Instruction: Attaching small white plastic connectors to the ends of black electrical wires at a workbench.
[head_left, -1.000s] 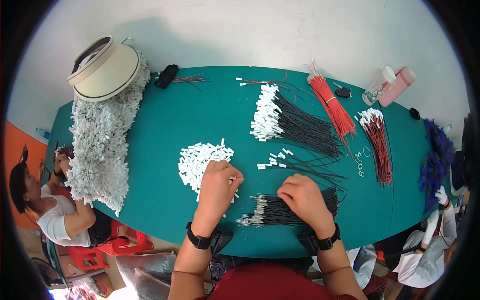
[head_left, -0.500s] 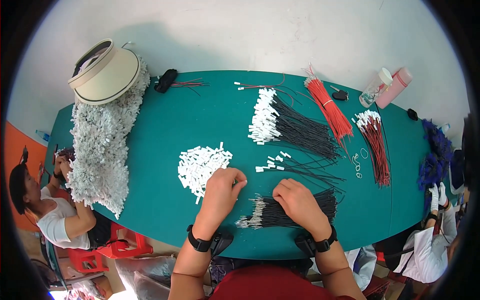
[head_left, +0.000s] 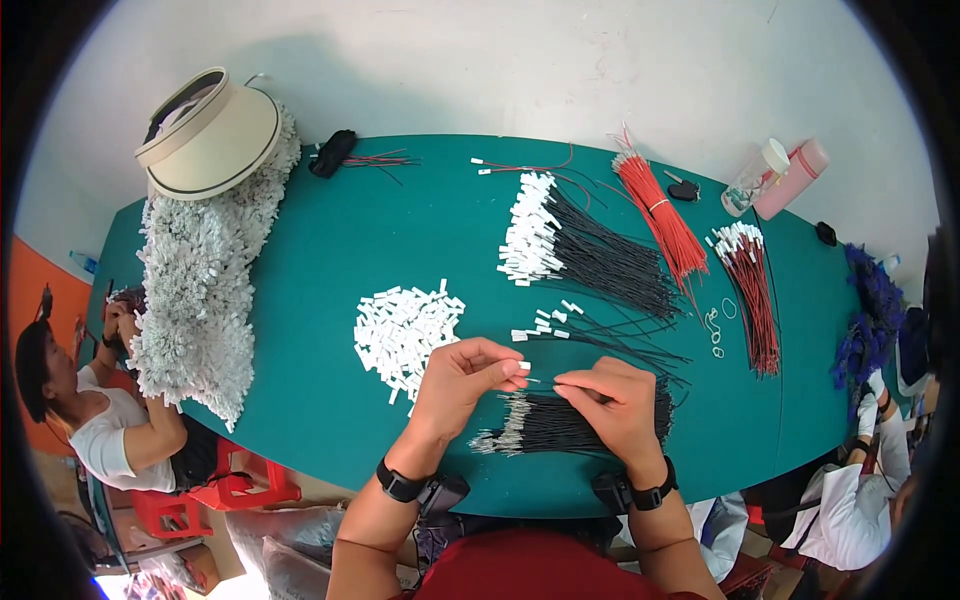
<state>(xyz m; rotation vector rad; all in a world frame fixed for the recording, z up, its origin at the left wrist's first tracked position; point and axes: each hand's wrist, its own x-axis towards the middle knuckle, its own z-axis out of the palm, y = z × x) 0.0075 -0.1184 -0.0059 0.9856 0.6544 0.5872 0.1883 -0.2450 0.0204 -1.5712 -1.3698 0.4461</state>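
Working over the green desk (head_left: 320, 270), between the white pile (head_left: 403, 333) at left and the near black bundle (head_left: 550, 424) at right. Have just shifted the left hand (head_left: 452, 388) rightward, closer to the right hand (head_left: 617, 402). Now pinching a white connector (head_left: 524, 367) in the left grip, a thin wire (head_left: 541, 380) in the right, just beside it. Seemingly have both parts picked up, not joined.

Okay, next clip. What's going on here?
At a green table, a person's left hand holds a small white connector, and the right hand pinches what looks like a thin wire, its tip close by. Loose white connectors lie heaped to the left, metal-tipped black wires lie under the right hand, and white-ended black wires lie farther back.
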